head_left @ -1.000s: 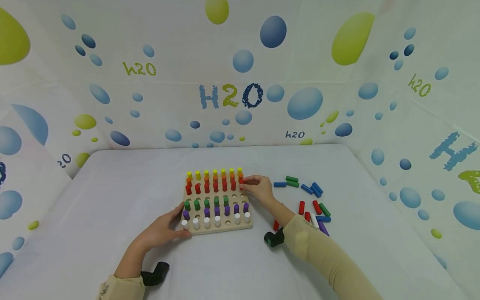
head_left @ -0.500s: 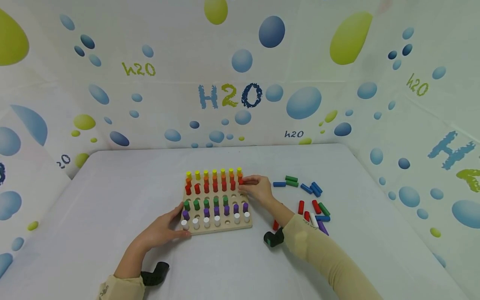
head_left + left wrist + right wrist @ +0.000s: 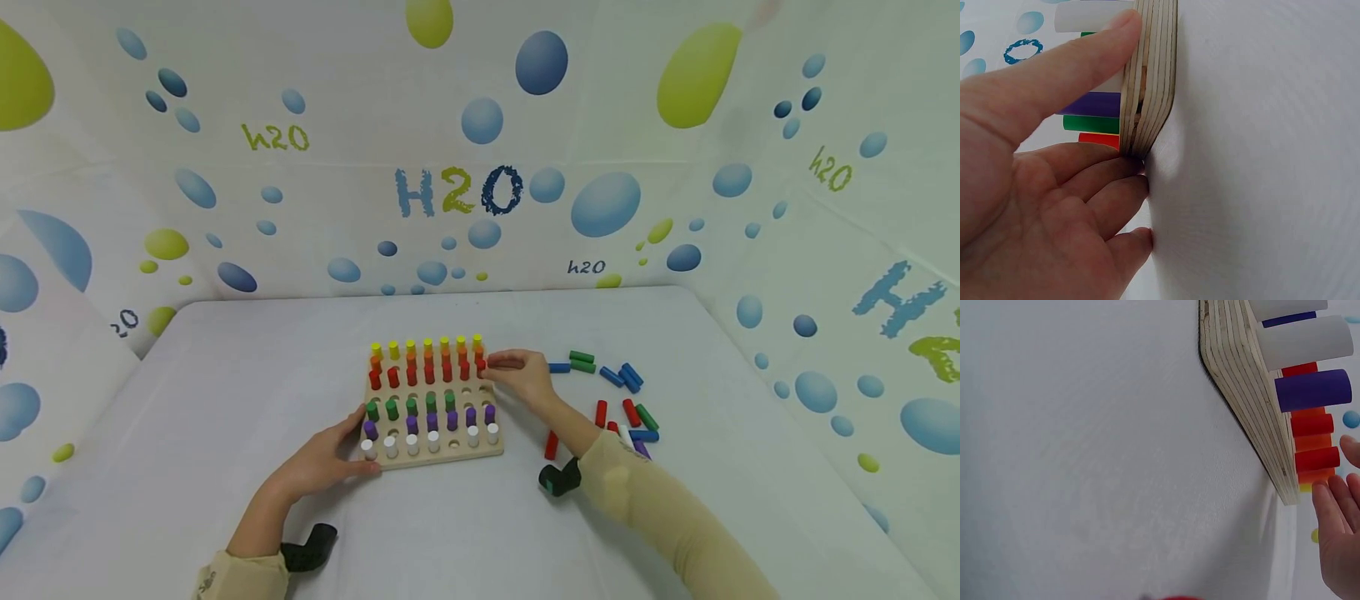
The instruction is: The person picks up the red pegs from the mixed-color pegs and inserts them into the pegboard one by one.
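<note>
A wooden pegboard (image 3: pixel 420 461) lies on the white table, with upright pegs in coloured rows: yellow at the back, then orange, red, green, purple and white. Between red and green runs a row of bare holes. My left hand (image 3: pixel 322 461) grips the board's near left corner, the thumb (image 3: pixel 1107 40) along the front side and the fingers against the left side. At the right end of the red row stands a red peg (image 3: pixel 481 367). Just right of it is my right hand (image 3: pixel 525 379), thumb and fingertips parted, with nothing between them.
Right of the board lie loose pegs: blue (image 3: pixel 611 377), green (image 3: pixel 582 367), red (image 3: pixel 602 412), white (image 3: pixel 625 436) and purple (image 3: pixel 641 448). One red peg (image 3: pixel 551 446) lies close by the right wrist. Each wrist wears a black camera (image 3: pixel 309 548). A patterned backdrop (image 3: pixel 345 192) rises behind the table.
My right hand has let go of the red peg at the end of its row and drawn slightly right. The left hand keeps its hold on the board.
</note>
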The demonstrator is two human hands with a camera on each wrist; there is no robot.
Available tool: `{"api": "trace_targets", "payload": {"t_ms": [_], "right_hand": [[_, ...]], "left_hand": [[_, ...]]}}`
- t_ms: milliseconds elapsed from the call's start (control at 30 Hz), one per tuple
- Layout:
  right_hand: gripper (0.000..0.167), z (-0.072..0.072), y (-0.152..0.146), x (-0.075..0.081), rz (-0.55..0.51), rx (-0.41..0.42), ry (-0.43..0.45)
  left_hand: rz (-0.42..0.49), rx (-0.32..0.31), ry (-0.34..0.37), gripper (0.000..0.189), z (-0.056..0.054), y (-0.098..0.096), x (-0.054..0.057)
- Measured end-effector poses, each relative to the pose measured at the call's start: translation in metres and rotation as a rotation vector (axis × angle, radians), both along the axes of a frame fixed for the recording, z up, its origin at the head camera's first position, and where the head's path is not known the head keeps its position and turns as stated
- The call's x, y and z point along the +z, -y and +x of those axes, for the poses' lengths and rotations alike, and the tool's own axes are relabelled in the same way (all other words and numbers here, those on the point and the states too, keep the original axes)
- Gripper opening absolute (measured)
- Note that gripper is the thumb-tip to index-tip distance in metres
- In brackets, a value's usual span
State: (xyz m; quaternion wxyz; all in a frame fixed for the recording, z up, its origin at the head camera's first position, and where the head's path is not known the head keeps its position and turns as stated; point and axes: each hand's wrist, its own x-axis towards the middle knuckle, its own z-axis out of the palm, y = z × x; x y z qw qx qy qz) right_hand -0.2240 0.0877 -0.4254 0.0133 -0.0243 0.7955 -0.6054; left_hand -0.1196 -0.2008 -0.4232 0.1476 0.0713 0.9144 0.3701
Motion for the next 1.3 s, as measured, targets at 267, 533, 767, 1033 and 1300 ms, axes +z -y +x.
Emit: {"api": "trace_targets", "payload": {"t_ms": [267,533,767,1033,1300], "right_hand": [[0.028,0.004,-0.006,0.001,0.003,0.002,0.001],[0.028,0.010,-0.014,0.004,0.030,0.021,0.002],[0.031,0.013,-0.026,0.002,0.003,0.033,0.002],[0.030,0.020,-0.039,0.005,0.009,0.038,-0.007],[0.029,0.027,-0.051,0.007,0.015,0.065,-0.030]], "left_hand": [[0.007,0.000,0.001,0.103,0.000,0.001,-0.002],[0.007,-0.001,-0.002,0.103,0.001,0.001,-0.002],[0.021,-0.012,-0.012,0.104,0.000,0.002,-0.002],[0.025,-0.017,-0.012,0.104,-0.001,0.003,-0.002],[0.024,-0.021,-0.012,0.103,-0.001,0.002,-0.001]]}}
